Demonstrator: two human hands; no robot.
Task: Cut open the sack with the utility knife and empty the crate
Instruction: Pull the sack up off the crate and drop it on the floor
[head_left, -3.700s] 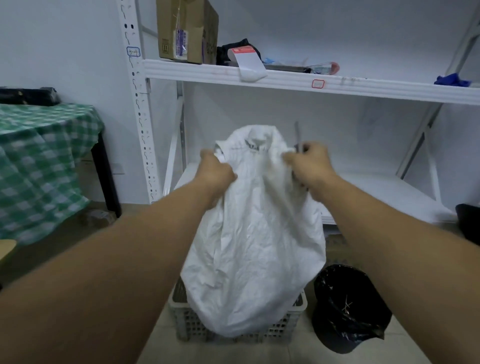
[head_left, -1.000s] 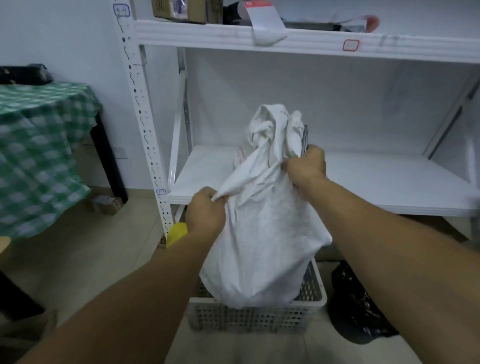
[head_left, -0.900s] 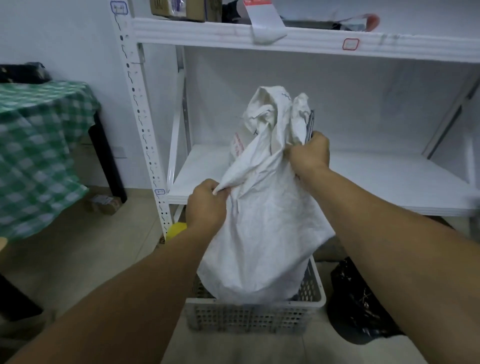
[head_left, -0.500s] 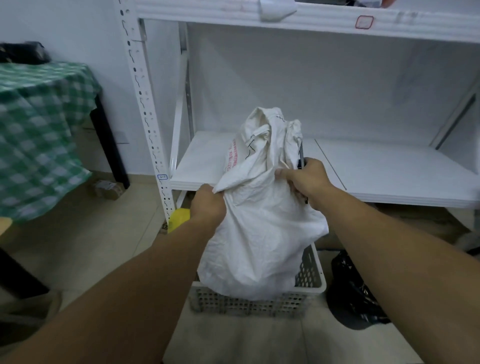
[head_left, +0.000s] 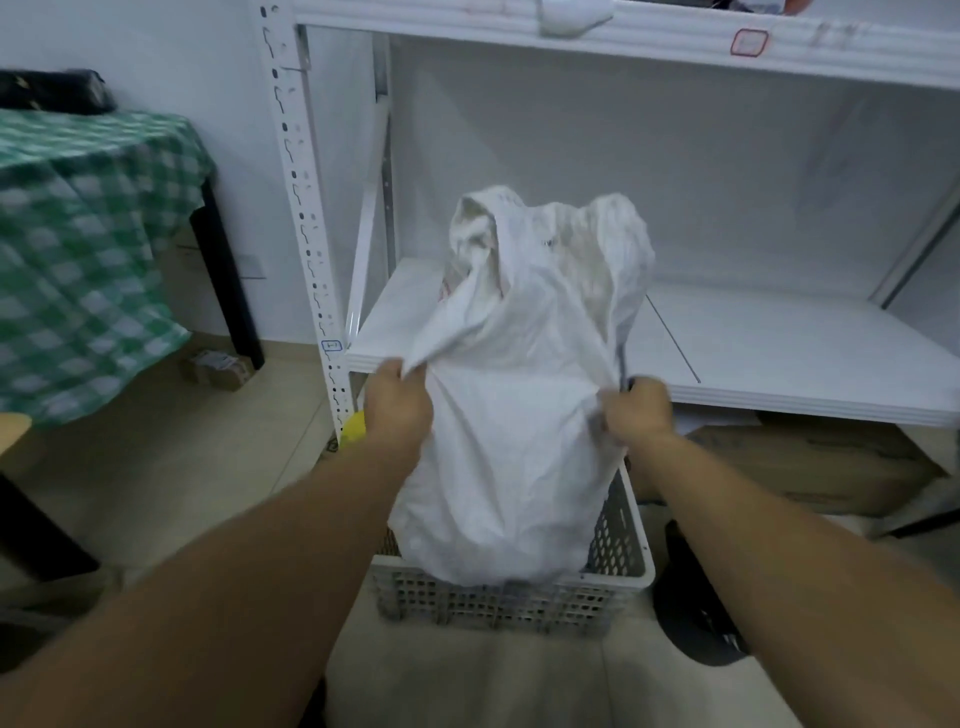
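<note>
Sack: your white sack (head_left: 509, 441) stands upright with its bottom in the crate (head_left: 519, 603). Its loose top flops open above your hands.
Left hand: your left hand (head_left: 397, 410), above the crate's left side, pinches a fold of cloth in curled fingers.
Right hand: your right hand (head_left: 636, 410), above the crate's right side, grips cloth and the knife (head_left: 620, 366) together. Only a thin grey strip of the knife shows.
Change: half a second ago your right hand held higher, near the neck. Now both hands are level and wider apart.
Meaning: the sack looks spread and settled, probably ready for cutting or tipping. No cut is visible.
</note>
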